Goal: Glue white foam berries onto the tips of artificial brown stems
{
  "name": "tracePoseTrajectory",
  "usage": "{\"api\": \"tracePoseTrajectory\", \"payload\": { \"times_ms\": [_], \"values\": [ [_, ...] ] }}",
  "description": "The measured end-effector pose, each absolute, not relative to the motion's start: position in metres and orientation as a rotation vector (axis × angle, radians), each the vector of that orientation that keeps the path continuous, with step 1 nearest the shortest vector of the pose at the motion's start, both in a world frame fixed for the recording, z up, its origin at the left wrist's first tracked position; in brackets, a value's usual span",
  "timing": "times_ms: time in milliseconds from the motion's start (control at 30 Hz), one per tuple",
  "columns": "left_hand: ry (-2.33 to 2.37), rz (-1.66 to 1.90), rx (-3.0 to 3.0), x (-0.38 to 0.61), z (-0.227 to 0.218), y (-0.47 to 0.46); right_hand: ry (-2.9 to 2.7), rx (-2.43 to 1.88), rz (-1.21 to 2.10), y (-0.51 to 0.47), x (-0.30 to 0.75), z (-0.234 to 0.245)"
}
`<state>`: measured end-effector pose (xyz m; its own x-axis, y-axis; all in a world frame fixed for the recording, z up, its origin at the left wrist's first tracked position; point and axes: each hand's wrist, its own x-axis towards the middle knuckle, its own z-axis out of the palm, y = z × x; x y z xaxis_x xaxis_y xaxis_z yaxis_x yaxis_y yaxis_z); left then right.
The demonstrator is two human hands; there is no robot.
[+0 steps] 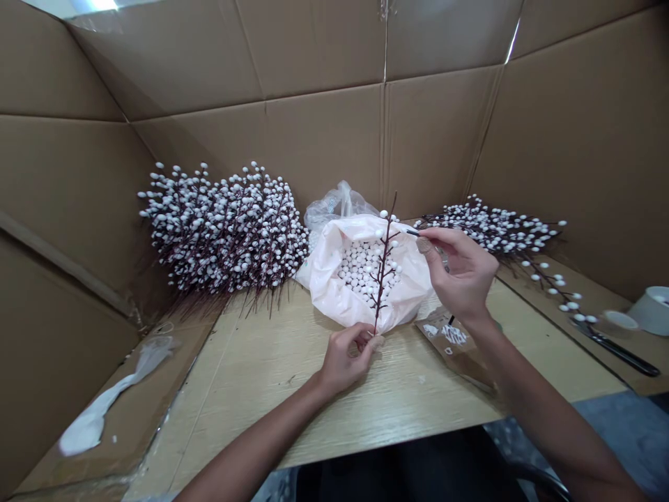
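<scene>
Left hand (348,355): fingers closed, thumb and fingertips pinching the bottom end of the dark branched stem (384,265), just in front of the pink-white bag (327,275). Right hand (460,272): thumb and fingertips pinched together on a thin dark piece (412,233), tip out to the left toward the stem's upper twigs; contact with a twig can't be confirmed, and can't tell what the piece is. Stem is held up over the near side of the bag, between the two hands. Long axis close to vertical in view, leaning slightly right at the top; bare tip points up toward the cardboard wall (324,139), cut end down in the left fingers. Side twigs angle up and out both ways. A few white balls sit near its upper part; lower twigs look mostly bare, exact count lost against the loose white balls (360,275) in the open bag behind. Around it on the bench (251,390): big bunch of finished sprigs (224,230) at left, smaller bunch (491,226) at right, single sprig (557,286) nearer, its end by the black-handled tool (619,348). Brown packet (457,348) lies under the right forearm.
</scene>
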<state>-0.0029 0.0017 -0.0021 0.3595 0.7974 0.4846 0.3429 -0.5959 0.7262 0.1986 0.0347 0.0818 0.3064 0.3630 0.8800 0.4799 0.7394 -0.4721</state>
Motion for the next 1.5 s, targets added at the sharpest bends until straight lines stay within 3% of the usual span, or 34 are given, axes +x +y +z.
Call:
{"api": "tracePoseTrajectory", "payload": {
  "times_ms": [1500],
  "values": [
    [0.900, 1.042, 2.237, -0.004, 0.002, 0.001, -1.061, -0.736, -0.129, 0.035, 0.222, 0.104]
  ]
}}
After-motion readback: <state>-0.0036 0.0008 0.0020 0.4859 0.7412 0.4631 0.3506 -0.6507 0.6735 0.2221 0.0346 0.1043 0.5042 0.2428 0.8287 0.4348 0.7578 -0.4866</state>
